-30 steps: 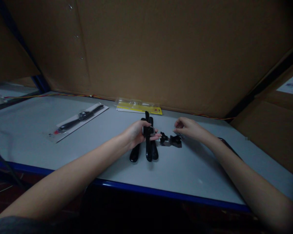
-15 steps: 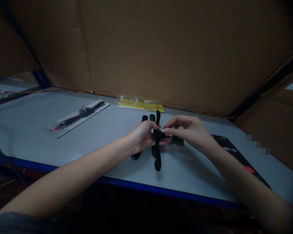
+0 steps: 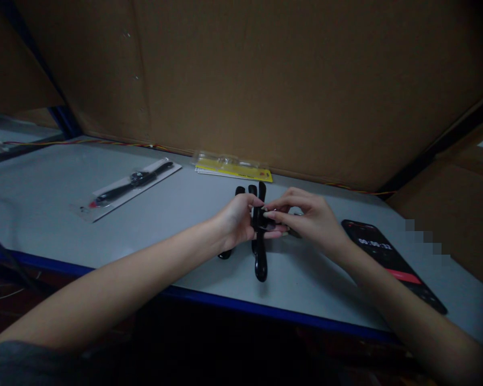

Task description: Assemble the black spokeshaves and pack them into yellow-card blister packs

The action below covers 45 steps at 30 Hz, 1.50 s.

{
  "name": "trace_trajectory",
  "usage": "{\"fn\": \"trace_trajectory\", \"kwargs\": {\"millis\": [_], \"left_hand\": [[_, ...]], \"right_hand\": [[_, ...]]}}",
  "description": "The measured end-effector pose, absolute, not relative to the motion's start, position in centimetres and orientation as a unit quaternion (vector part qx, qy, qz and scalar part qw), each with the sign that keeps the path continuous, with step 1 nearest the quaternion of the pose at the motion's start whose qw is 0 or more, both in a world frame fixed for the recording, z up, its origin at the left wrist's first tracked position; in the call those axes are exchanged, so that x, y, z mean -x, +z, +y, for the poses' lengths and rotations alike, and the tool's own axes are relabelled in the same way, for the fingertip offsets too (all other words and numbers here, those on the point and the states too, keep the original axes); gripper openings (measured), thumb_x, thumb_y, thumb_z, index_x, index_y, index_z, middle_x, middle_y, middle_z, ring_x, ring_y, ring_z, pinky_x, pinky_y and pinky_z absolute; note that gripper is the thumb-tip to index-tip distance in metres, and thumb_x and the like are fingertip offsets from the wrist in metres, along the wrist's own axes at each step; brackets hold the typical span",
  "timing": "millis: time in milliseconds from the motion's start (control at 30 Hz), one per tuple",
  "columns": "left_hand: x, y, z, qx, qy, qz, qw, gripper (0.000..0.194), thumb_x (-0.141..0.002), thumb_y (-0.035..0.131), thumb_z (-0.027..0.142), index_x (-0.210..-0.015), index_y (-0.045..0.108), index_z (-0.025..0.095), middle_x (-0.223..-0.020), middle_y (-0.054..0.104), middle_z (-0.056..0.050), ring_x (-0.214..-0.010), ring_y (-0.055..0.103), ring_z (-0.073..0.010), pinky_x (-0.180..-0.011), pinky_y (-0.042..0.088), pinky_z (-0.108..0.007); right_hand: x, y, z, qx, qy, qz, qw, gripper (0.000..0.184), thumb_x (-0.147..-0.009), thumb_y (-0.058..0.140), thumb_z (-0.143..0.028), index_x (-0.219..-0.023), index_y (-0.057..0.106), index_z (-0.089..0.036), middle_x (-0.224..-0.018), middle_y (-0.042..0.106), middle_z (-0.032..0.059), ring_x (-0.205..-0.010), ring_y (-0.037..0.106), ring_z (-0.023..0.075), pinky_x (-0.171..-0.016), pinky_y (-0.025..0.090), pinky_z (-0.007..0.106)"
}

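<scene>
My left hand (image 3: 239,220) is closed around the middle of a black spokeshave (image 3: 261,262), one handle pointing at me and the other away. The thumb lies on top, with fingers showing under the tool's right side. Thumb and fingertips of my right hand (image 3: 312,214) pinch at the tool's centre, on a small light-coloured part mostly covered by the fingers; I cannot make out its kind. Beneath and left of the held tool, more black handles (image 3: 226,254) show on the table, partly hidden by my left hand. A dark piece lies behind my right fingers.
A spokeshave in a clear pack on a white card (image 3: 134,185) lies at the left. Yellow cards with clear plastic packaging (image 3: 233,169) are by the cardboard wall (image 3: 265,80). At the right, a phone (image 3: 380,252) displays a timer, close to my right forearm.
My right fingers have shifted slightly and closed in over the spokeshave's centre. More of the phone shows beside my right arm. The view has shifted a little.
</scene>
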<state>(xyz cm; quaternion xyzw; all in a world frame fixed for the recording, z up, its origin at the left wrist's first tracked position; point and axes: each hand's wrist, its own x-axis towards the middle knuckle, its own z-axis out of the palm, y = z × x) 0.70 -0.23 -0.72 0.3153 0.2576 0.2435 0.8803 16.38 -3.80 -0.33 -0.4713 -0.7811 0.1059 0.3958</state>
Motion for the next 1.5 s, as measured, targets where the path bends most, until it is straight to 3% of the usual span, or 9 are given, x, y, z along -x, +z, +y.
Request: {"fn": "trace_trajectory", "kwargs": {"millis": [333,567,733,1033,1133,1233,1367,1500], "left_hand": [[-0.9,-1.0,-0.1,-0.325,0.263,0.281,0.864,0.016,-0.068,0.042,0.015,-0.082,0.046,0.011,-0.069,0.056,-0.007,-0.065,0.059,-0.0163,-0.071,0.050,-0.035],[-1.0,-0.7,-0.5,-0.332,0.265,0.297,0.855,0.018,-0.069,0.042,0.015,-0.085,0.048,0.008,-0.069,0.055,-0.007,-0.066,0.057,-0.0148,-0.068,0.049,-0.030],[-1.0,-0.7,-0.6,-0.336,0.264,0.292,0.856,0.018,-0.069,0.043,0.016,-0.085,0.047,0.009,-0.071,0.055,-0.007,-0.067,0.056,-0.0150,-0.069,0.049,-0.031],[-1.1,-0.9,-0.5,-0.350,0.241,0.270,0.864,0.024,-0.065,0.043,0.016,-0.086,0.050,0.007,-0.071,0.056,-0.009,-0.067,0.056,-0.0154,-0.066,0.050,-0.030],[-1.0,-1.0,-0.6,-0.353,0.252,0.262,0.862,0.024,-0.064,0.044,0.014,-0.085,0.050,0.006,-0.071,0.056,-0.009,-0.066,0.057,-0.0151,-0.066,0.051,-0.030],[-0.9,-1.0,-0.7,-0.351,0.254,0.267,0.861,0.023,-0.061,0.043,0.011,-0.083,0.050,0.007,-0.070,0.057,-0.009,-0.066,0.058,-0.0153,-0.065,0.052,-0.031],[-1.1,-1.1,-0.8,-0.374,0.240,0.280,0.851,0.030,-0.054,0.040,-0.001,-0.081,0.051,0.005,-0.074,0.060,-0.011,-0.070,0.062,-0.0166,-0.064,0.053,-0.029],[-1.3,-1.2,-1.0,-0.437,0.253,0.276,0.818,0.027,-0.061,0.040,-0.011,-0.079,0.054,0.004,-0.078,0.062,-0.013,-0.072,0.064,-0.0157,-0.066,0.053,-0.023]], "right_hand": [[-16.7,0.4,-4.3,0.435,0.052,-0.847,0.301,0.010,-0.078,0.057,-0.018,-0.079,0.067,-0.020,-0.072,0.062,0.0022,-0.065,0.055,0.0138,-0.060,0.041,0.028],[-16.2,-0.1,-4.1,0.449,0.051,-0.829,0.328,0.007,-0.078,0.057,-0.018,-0.077,0.063,-0.019,-0.072,0.061,0.0026,-0.067,0.055,0.0141,-0.061,0.041,0.027],[-16.2,0.1,-4.3,0.445,0.031,-0.843,0.301,0.008,-0.078,0.055,-0.016,-0.077,0.062,-0.019,-0.070,0.058,0.0015,-0.063,0.051,0.0126,-0.058,0.038,0.025],[-16.5,0.3,-4.3,0.480,0.130,-0.817,0.291,0.008,-0.077,0.055,-0.020,-0.079,0.063,-0.019,-0.072,0.062,0.0018,-0.062,0.054,0.0128,-0.056,0.039,0.025],[-16.4,0.3,-4.3,0.460,0.083,-0.837,0.285,0.007,-0.077,0.055,-0.018,-0.077,0.061,-0.019,-0.070,0.060,0.0017,-0.064,0.053,0.0134,-0.057,0.038,0.026],[-16.5,0.6,-4.3,0.406,0.012,-0.873,0.269,0.011,-0.079,0.051,-0.012,-0.077,0.059,-0.019,-0.072,0.057,0.0025,-0.070,0.051,0.0149,-0.062,0.038,0.027],[-17.2,1.0,-4.2,0.358,0.006,-0.902,0.241,0.016,-0.082,0.047,-0.011,-0.083,0.060,-0.020,-0.076,0.058,0.0036,-0.074,0.051,0.0152,-0.064,0.039,0.027],[-17.7,1.3,-4.1,0.353,0.018,-0.903,0.246,0.015,-0.083,0.048,-0.014,-0.086,0.061,-0.020,-0.076,0.059,0.0036,-0.073,0.051,0.0147,-0.064,0.040,0.027]]}}
